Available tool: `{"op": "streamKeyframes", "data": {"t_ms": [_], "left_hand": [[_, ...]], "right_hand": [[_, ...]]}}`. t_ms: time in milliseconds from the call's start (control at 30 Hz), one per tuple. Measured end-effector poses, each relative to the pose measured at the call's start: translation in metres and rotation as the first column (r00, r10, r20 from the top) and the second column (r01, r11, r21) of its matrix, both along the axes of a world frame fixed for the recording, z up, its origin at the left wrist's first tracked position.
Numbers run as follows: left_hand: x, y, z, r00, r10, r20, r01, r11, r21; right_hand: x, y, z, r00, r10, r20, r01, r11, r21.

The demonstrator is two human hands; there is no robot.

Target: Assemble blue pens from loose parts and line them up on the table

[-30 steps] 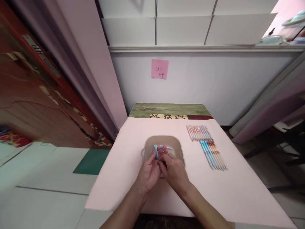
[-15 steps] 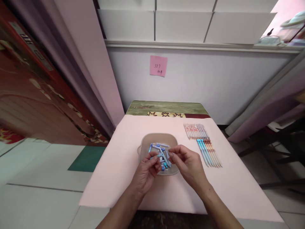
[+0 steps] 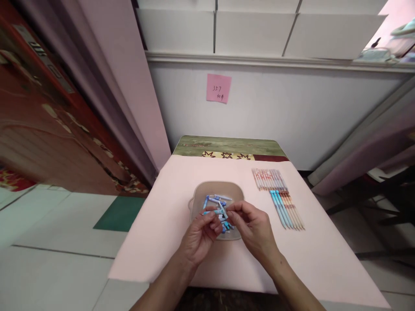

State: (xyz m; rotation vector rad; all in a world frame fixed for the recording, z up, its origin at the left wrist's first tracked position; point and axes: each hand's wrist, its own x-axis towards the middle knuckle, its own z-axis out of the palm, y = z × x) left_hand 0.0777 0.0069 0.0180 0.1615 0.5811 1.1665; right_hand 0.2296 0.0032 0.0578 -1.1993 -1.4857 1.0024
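Observation:
Over a beige plastic tub (image 3: 203, 188), my left hand (image 3: 201, 235) pinches a light blue pen barrel (image 3: 212, 212) between thumb and fingers, lying almost level. My right hand (image 3: 254, 226) is closed in a pinch close to the barrel's right end. A slim pale blue piece (image 3: 223, 209) slants down beside its fingertips; I cannot tell whether these fingers grip it or something smaller. Inside the tub lie loose blue and lilac pen parts (image 3: 223, 198), partly hidden by both hands.
On the pink-covered table (image 3: 162, 224), right of the tub, lie a row of pens with clear and reddish barrels (image 3: 269, 179), several blue pens (image 3: 280, 209) and several brown-and-cream pens (image 3: 293, 211). A pink note (image 3: 218, 88) is stuck on the wall behind.
The light blue barrel in my left hand now shows more fully and lies more level. My right fingertips have shifted slightly left and down; the whole view has shifted a little.

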Motion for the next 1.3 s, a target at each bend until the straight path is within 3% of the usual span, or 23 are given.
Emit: {"op": "streamKeyframes", "data": {"t_ms": [467,767,967,1067,1167,1300], "left_hand": [[0.002,0.0,0.001,0.999,0.016,0.049,-0.014,0.999,-0.05],[0.011,-0.003,-0.002,0.988,0.06,0.14,-0.035,0.984,-0.174],[0.014,-0.006,0.0,0.992,0.024,0.125,-0.001,0.984,-0.179],[0.013,-0.007,0.002,0.986,-0.001,0.167,0.029,0.986,-0.164],[0.011,-0.007,0.005,0.974,-0.024,0.226,0.064,0.983,-0.174],[0.013,-0.006,0.01,0.971,-0.012,0.237,0.069,0.97,-0.234]], "right_hand": [[-0.004,0.0,-0.008,0.999,-0.003,0.048,0.002,1.0,0.021],[-0.01,-0.002,-0.007,0.999,0.023,-0.044,-0.027,0.997,-0.074],[-0.013,-0.001,-0.007,0.938,0.046,-0.343,-0.138,0.958,-0.25],[-0.012,-0.001,-0.007,0.913,0.041,-0.405,-0.163,0.948,-0.272],[-0.011,-0.003,-0.008,0.952,0.007,-0.306,-0.071,0.978,-0.197],[-0.012,-0.008,-0.009,0.999,-0.024,0.035,0.022,0.998,0.06]]}}
